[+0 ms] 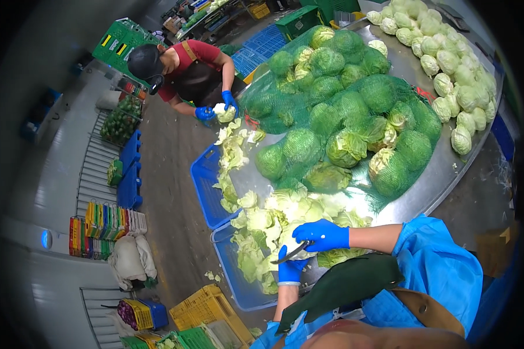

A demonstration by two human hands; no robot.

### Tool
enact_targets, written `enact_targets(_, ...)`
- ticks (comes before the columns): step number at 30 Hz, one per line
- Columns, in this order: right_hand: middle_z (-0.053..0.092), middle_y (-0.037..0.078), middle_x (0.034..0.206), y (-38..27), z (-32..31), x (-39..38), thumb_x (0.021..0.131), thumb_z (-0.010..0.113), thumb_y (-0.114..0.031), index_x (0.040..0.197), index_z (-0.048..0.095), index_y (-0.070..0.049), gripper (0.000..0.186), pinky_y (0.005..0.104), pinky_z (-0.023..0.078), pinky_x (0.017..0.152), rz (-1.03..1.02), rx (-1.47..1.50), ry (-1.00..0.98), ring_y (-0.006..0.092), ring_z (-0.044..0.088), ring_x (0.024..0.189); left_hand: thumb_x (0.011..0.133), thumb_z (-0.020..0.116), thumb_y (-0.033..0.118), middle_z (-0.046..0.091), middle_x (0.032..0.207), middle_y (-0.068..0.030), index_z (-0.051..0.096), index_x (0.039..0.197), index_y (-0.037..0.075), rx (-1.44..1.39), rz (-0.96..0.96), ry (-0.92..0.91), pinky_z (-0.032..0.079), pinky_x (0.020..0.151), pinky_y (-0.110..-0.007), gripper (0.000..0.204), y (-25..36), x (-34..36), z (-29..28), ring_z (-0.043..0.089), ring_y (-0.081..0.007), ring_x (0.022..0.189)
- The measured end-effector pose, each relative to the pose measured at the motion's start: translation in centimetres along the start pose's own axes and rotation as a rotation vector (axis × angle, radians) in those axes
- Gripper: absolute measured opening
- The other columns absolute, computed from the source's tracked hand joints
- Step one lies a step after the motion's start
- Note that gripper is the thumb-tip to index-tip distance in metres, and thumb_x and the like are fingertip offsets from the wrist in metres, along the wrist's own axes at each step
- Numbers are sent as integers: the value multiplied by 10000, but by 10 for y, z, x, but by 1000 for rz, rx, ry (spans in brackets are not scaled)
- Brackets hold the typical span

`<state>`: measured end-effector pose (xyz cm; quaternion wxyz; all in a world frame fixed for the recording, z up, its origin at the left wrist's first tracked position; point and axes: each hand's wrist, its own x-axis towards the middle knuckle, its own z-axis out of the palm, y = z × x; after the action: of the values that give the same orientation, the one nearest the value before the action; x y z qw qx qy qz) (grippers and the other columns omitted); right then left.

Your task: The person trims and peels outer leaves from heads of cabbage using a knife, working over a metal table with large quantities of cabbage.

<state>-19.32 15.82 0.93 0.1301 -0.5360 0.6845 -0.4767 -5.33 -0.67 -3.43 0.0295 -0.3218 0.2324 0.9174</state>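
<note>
A blue glove covers my right hand (pixel 323 235), which is closed round the handle of a curved knife (pixel 289 254). The dark blade points left, across the front of a pale cabbage (pixel 287 237). Close below the blade is my left hand (pixel 291 269), also gloved in blue, with its fingers up against the near side of that cabbage; part of its grip is hidden. Trimmed cabbage leaves (pixel 259 224) heap up beside both hands and spill over the table edge into a blue crate (pixel 239 291).
Green net sacks of cabbages (pixel 343 116) cover the middle of the metal table (pixel 442 177). Trimmed cabbages (pixel 448 61) line its far right side. Across the left corner, a co-worker (pixel 198 70) in blue gloves holds a cabbage. A second blue crate (pixel 206 186) and a yellow crate (pixel 206 308) stand nearby.
</note>
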Motion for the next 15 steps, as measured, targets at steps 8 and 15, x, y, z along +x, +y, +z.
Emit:
enact_targets(8, 658, 41, 804, 54, -62, -7, 745, 702, -48, 906, 691, -82, 164, 313, 511, 671, 450, 221, 731, 176, 637, 744, 877, 483, 585, 442, 1483, -135, 391, 1473, 103, -20, 141, -65, 369, 1089, -557, 773, 8, -14, 18, 427, -371, 1344)
enact_targets(15, 577, 87, 1374, 5, -44, -19, 778, 832, -297, 1400, 544, -160, 699, 335, 499, 916, 401, 275, 178, 196, 597, 1138, 702, 837, 189, 662, 1183, -113, 580, 1235, 30, -120, 267, -127, 489, 952, -379, 613, 17, -63, 126, 638, -277, 1078)
